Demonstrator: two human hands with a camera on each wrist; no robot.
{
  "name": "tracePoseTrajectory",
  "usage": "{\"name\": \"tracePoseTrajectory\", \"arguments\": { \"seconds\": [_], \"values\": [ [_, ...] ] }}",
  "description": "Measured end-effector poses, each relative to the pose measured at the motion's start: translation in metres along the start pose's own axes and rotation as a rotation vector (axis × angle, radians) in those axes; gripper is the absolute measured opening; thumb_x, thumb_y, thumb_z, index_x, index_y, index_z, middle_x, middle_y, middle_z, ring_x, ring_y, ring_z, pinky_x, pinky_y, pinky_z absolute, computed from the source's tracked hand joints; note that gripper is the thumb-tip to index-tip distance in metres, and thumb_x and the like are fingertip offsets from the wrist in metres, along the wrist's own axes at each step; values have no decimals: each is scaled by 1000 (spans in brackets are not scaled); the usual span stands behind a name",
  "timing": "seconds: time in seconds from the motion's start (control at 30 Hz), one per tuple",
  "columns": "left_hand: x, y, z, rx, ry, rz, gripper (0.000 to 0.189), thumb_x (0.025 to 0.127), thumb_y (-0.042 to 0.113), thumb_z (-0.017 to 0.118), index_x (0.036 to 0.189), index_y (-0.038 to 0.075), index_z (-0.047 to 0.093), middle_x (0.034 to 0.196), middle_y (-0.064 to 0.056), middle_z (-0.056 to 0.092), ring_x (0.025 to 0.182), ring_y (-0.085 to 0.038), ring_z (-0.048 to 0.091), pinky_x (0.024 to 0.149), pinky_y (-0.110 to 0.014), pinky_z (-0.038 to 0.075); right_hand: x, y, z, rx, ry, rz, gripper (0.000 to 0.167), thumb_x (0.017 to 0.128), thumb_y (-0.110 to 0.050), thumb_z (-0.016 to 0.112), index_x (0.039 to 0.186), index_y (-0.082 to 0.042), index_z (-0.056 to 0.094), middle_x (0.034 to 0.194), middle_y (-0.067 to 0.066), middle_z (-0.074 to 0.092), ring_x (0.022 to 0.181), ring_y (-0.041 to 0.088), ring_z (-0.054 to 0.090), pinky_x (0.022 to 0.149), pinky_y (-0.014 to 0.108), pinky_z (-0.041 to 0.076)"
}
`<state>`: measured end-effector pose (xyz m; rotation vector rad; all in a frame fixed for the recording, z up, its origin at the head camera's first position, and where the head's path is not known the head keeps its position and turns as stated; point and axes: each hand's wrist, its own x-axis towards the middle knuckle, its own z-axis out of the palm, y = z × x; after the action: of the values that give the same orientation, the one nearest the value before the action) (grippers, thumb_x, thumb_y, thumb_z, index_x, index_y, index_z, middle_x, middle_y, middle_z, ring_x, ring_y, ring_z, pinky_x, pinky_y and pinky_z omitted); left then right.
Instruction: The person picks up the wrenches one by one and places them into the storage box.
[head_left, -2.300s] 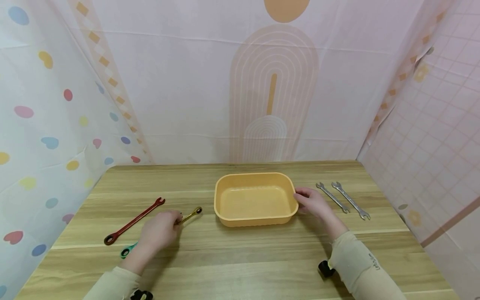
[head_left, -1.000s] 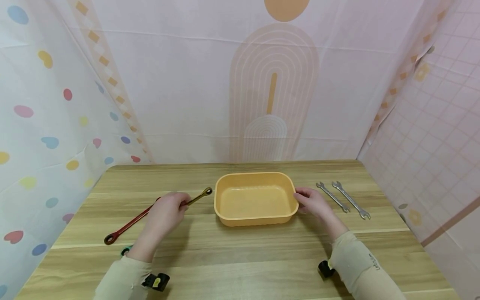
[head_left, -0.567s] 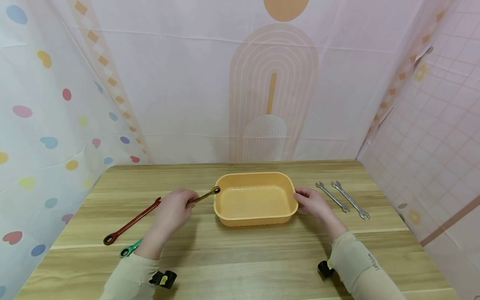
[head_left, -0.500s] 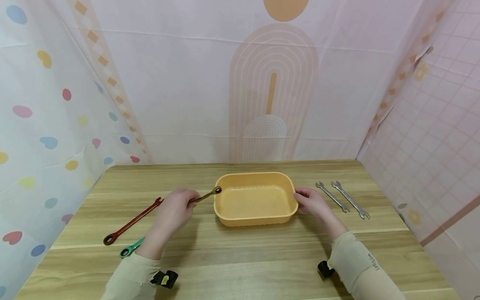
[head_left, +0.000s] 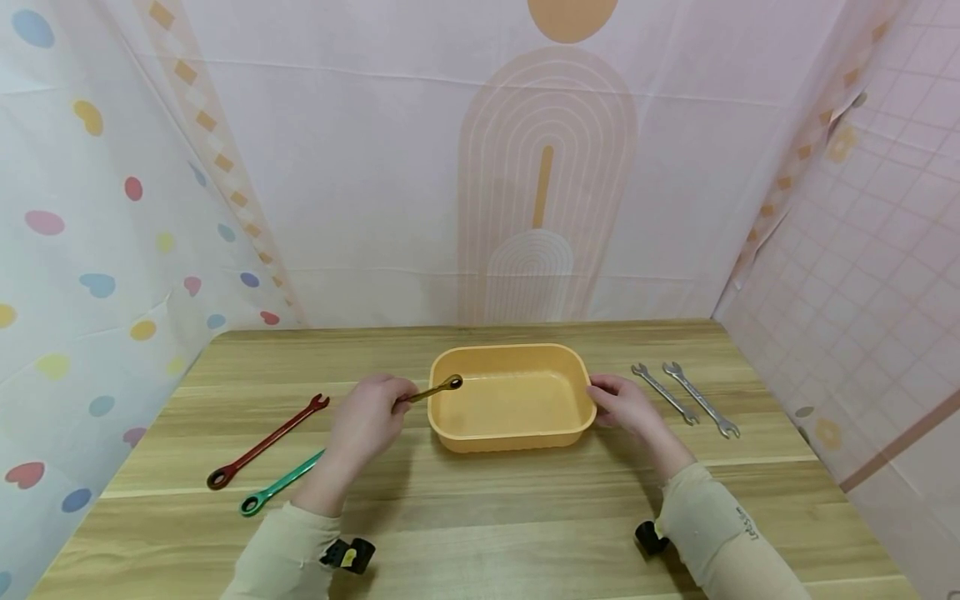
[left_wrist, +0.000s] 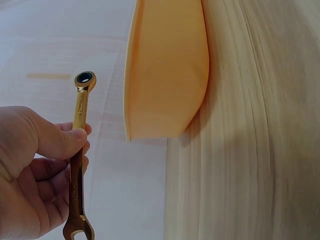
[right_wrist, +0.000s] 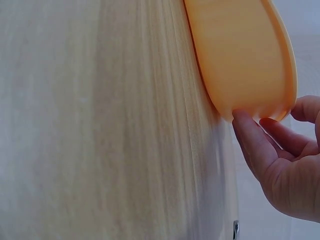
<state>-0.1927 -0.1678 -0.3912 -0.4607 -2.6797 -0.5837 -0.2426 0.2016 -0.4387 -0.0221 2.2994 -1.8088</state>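
My left hand (head_left: 369,419) pinches a gold combination wrench (left_wrist: 78,165) between thumb and fingers. The wrench's ring end reaches over the left rim of a yellow-orange plastic basin (head_left: 510,438), and its open-jaw end, hidden under the hand in the head view, points down in the left wrist view. At the basin's right end, my right hand (head_left: 624,402) holds the rim, its fingertips (right_wrist: 241,116) against the outer wall. Nothing lies inside the basin. Left of the left hand are a red wrench (head_left: 266,443) and a green wrench (head_left: 283,482), partly covered by the wrist.
Two silver open-end wrenches, a shorter one (head_left: 666,394) and a longer one (head_left: 701,400), lie right of the right hand. The wooden table (head_left: 487,517) ends at printed curtains (head_left: 360,208) behind and on both sides.
My left hand has lifted the gold wrench and carried it right, from the table to over the basin's left rim. More of the green wrench shows. Right hand and basin stay put.
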Motion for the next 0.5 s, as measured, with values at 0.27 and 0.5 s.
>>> {"name": "tracePoseTrajectory", "arguments": {
  "seconds": [0.27, 0.5],
  "values": [
    [3, 9, 5, -5, -18, -4, 18, 81, -7, 74, 91, 8, 76, 89, -7, 68, 83, -25, 63, 69, -42, 55, 0, 0, 0, 4, -11, -4, 44, 103, -10, 51, 137, 17, 43, 130, 33, 51, 98, 23, 64, 77, 33, 58],
    [8, 17, 7, -11, -23, 9, 17, 80, -6, 74, 90, 8, 76, 89, -6, 68, 81, -24, 64, 69, -41, 54, -1, -2, 0, 8, -7, 5, 45, 103, -10, 51, 138, 17, 43, 132, 34, 49, 101, 26, 63, 77, 33, 58]
  ]
}}
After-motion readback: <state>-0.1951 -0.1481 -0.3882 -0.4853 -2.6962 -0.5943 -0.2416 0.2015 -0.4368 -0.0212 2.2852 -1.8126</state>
